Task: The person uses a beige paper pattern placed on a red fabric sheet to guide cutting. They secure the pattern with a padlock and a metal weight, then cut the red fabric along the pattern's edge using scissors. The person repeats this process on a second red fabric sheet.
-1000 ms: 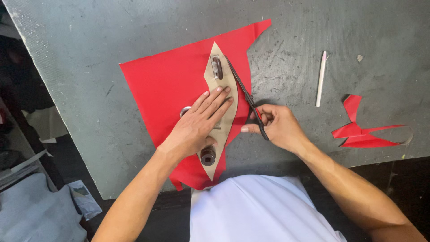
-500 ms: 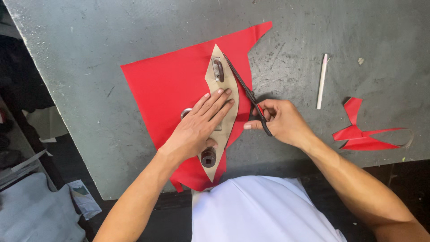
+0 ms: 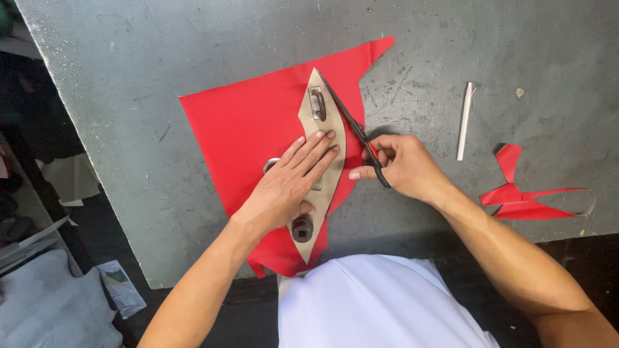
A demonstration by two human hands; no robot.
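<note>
A red sheet of material (image 3: 248, 132) lies flat on the grey table (image 3: 161, 58). A tan, leaf-shaped pattern piece (image 3: 330, 129) rests on it, weighted by small metal pieces, one near its top (image 3: 318, 103) and one near its bottom (image 3: 302, 227). My left hand (image 3: 290, 180) presses flat on the pattern, fingers spread. My right hand (image 3: 403, 166) grips black scissors (image 3: 351, 125), whose blades run along the pattern's right edge, tips near its upper point.
A white stick-like marker (image 3: 464, 120) lies to the right of the scissors. Red offcut scraps (image 3: 525, 196) sit near the table's right front edge. Grey fabric and paper (image 3: 58, 303) lie on the floor to the left.
The scissors have advanced up along the pattern's right edge toward its tip. My left hand stays pressed on the pattern.
</note>
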